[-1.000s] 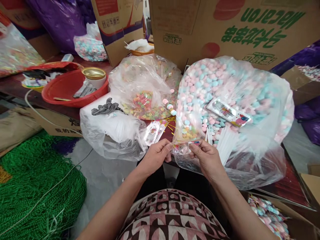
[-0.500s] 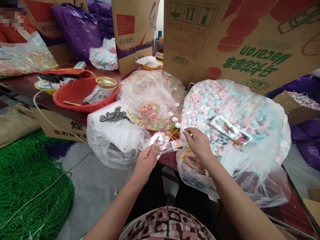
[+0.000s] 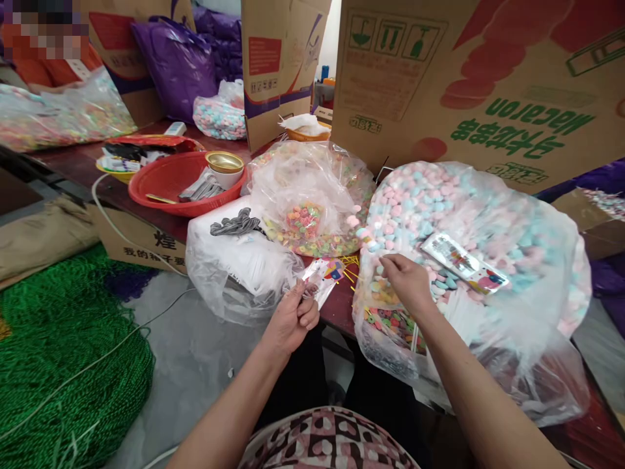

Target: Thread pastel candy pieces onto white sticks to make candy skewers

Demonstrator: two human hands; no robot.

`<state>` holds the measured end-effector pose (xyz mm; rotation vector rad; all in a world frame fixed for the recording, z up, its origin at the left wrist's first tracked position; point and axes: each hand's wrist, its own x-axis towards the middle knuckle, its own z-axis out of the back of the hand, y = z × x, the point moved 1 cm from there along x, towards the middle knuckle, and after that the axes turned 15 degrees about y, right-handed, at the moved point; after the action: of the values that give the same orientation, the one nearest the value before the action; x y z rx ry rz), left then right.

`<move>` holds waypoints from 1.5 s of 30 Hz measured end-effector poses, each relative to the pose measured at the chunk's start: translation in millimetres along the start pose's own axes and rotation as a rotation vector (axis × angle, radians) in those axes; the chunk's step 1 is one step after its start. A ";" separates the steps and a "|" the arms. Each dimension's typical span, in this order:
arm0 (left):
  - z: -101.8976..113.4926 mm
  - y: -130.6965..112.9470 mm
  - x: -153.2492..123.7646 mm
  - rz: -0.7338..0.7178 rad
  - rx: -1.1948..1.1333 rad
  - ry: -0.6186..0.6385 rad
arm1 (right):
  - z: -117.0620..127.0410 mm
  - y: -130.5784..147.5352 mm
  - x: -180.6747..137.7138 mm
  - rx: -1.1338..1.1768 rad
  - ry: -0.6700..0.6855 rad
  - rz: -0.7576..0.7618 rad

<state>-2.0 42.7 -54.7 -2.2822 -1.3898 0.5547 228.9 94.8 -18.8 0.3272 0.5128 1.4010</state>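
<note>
My left hand [image 3: 293,317] is closed, thumb on top, at the near end of a clear packet [image 3: 326,277] with a colourful printed end. My right hand [image 3: 407,280] is pinched at the lower end of a short candy skewer [image 3: 362,234], whose pink, white and blue pieces point up and left. The stick itself is hard to make out. Under and beyond my right hand lies a large clear bag of pink and blue candies [image 3: 410,195]. A filled silver packet [image 3: 463,262] rests on that bag. Yellow sticks [image 3: 350,270] lie between my hands.
Left of centre sit a bag of white sticks [image 3: 234,254] and a red basin [image 3: 166,182]. A bag of ring-shaped candies [image 3: 303,221] lies ahead. Cardboard boxes [image 3: 390,130] stand behind. Green cord [image 3: 73,365] is heaped at lower left. A person [image 3: 49,58] is at far left.
The view has shifted, so things appear further right. My left fingers have curled in more, and the second printed packet once beside the first no longer shows separately. My right hand stays pinched.
</note>
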 end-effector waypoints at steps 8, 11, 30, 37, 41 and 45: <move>1.2 2.9 2.0 0.000 0.048 0.022 | 29.1 -24.0 -86.4 0.605 -0.034 0.177; 0.1 3.1 3.5 -0.002 0.098 0.032 | 34.0 -37.1 -100.7 0.527 -0.036 0.166; 1.6 -6.0 6.0 0.085 0.660 0.167 | 42.6 -89.0 -123.3 0.377 0.005 0.122; -3.2 -3.3 2.9 -0.026 0.592 0.050 | 29.2 -82.7 -128.7 0.495 0.134 0.098; -4.3 -2.2 2.0 0.015 0.555 0.077 | 30.4 -75.1 -129.3 0.483 0.166 0.109; 1.5 -3.3 1.8 0.027 0.569 0.095 | 34.4 -81.4 -129.5 0.490 0.094 0.090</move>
<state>-4.4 45.9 -54.4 -1.8402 -0.9943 0.7302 304.6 -42.3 -11.9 0.6872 0.9315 1.3703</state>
